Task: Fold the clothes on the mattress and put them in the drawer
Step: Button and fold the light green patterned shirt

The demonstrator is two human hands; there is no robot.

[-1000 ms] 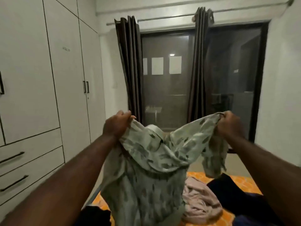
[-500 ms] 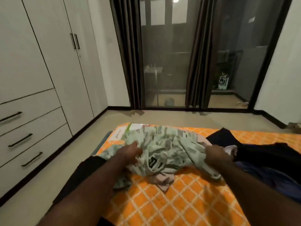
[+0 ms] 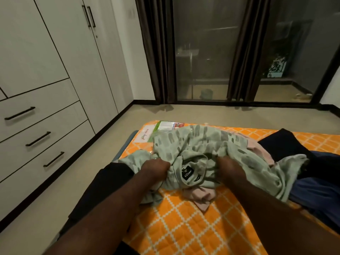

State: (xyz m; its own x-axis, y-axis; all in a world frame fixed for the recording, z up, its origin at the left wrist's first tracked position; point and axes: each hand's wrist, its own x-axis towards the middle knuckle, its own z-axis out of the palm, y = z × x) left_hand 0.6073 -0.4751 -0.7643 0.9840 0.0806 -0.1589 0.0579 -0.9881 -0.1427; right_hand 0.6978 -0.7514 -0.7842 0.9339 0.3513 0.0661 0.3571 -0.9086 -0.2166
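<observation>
Drawers (image 3: pixel 35 137) at 9 o'clock, all closed. Black garment (image 3: pixel 103 188) draped over mattress's left edge. Left hand (image 3: pixel 156 169) clenched on green patterned shirt (image 3: pixel 198 144), left of collar label. Shirt crumpled on orange mattress (image 3: pixel 184 227), atop pink cloth (image 3: pixel 200 196). Right hand (image 3: pixel 230 169) clenched on shirt, right of label. Dark clothes (image 3: pixel 316 172) at 3 o'clock.

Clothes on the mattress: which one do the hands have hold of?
The pale green patterned shirt, black neck label facing up. Left hand and right hand clutch it beside the collar; the pink garment beneath and the dark clothes lie untouched.
</observation>
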